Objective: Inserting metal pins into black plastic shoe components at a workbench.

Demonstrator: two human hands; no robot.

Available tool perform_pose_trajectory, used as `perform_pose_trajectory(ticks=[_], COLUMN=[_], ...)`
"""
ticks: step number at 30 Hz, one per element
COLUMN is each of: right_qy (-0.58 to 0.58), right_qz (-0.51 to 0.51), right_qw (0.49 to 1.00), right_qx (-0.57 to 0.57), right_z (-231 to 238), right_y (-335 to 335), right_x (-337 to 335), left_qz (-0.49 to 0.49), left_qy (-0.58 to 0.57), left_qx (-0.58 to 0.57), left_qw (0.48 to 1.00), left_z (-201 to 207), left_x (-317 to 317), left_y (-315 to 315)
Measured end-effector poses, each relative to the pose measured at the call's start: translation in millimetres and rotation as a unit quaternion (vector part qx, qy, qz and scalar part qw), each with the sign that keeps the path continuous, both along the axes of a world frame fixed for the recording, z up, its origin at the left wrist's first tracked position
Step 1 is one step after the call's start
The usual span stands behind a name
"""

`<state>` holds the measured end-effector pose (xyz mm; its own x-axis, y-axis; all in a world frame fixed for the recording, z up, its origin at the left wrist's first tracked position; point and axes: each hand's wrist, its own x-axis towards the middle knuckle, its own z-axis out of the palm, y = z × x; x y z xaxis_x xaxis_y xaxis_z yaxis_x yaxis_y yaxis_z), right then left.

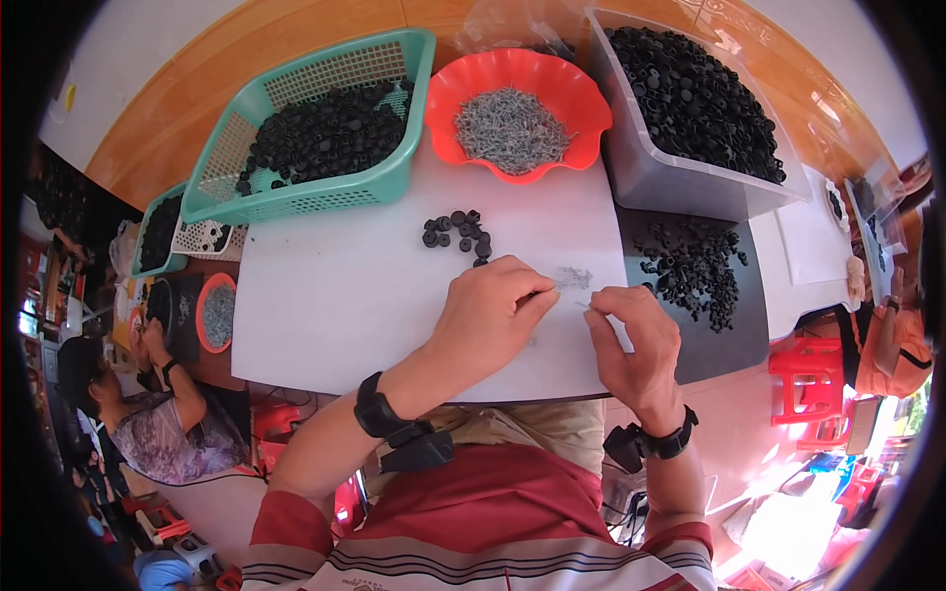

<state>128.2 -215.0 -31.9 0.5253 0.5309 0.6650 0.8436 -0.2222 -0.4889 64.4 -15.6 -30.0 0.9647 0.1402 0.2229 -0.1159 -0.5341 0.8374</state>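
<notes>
My left hand [493,307] hovers over the white tabletop with thumb and forefinger pinched together; what sits between the tips is too small to make out. Facing it, my right hand [639,345] pinches a thin metal pin [580,304] that pokes out toward the left. Just beyond the fingertips lies a small heap of silvery metal pins [574,276]. Several round black caps [457,229] are grouped on the table beyond my left hand. Right of my right hand, many small black parts [694,271] are spread over a dark mat [724,340].
Along the back stand a green basket [296,205] of black caps, a red scalloped bowl [453,148] of metal pins and a clear bin [680,182] full of black parts. At the left, another person [163,414] works beside a smaller red bowl [204,330]. Red stools [808,379] stand at the right.
</notes>
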Motion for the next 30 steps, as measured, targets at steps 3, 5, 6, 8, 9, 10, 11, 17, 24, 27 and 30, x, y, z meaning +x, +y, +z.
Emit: perform_pose_trajectory(ticks=[3, 5, 6, 8, 9, 10, 11, 17, 24, 27, 30], right_qy=[0.025, 0.046, 0.046, 0.061, 0.062, 0.066, 0.070, 0.097, 0.156, 0.168, 0.175], right_qz=[-0.007, -0.004, -0.004, 0.005, 0.004, 0.008, 0.012, 0.008, 0.030, 0.050, 0.052], right_qw=[1.000, 0.999, 0.999, 0.998, 0.998, 0.998, 0.997, 0.995, 0.987, 0.984, 0.983], right_qx=[-0.004, -0.013, -0.013, -0.008, -0.007, -0.005, -0.003, 0.005, 0.038, 0.039, 0.035], right_z=[-0.7, -0.1, -0.3, -1.0, -1.7, -2.2, -2.5, -2.9, 1.1, -0.1, -0.7], right_y=[-4.1, -6.4, -7.1, -8.6, -9.1, -9.5, -9.6, -9.9, -1.0, 3.7, 7.8], right_x=[-1.1, -2.8, -3.7, -4.8, -5.0, -5.2, -5.4, -7.5, -13.9, -16.8, -20.2], left_qz=[0.002, -0.007, -0.007, -0.009, -0.009, -0.010, -0.010, -0.015, -0.026, -0.025, -0.025], left_qy=[-0.031, -0.057, -0.057, -0.052, -0.052, -0.058, -0.064, -0.008, 0.021, 0.045, 0.025], left_qx=[0.059, 0.104, 0.105, 0.102, 0.102, 0.107, 0.112, 0.056, -0.065, -0.081, -0.097], left_qw=[0.998, 0.993, 0.993, 0.993, 0.993, 0.993, 0.992, 0.998, 0.997, 0.995, 0.995], left_z=[-1.0, -3.5, -3.8, -4.4, -5.0, -5.3, -5.6, -8.1, -2.3, 4.2, 5.8], left_x=[2.4, 4.9, 5.2, 6.3, 6.5, 6.2, 5.8, 2.4, -13.6, -19.5, -25.0], left_y=[-2.6, -2.8, -3.4, -4.6, -4.8, -4.7, -4.6, 1.1, 2.5, 0.5, -2.5])
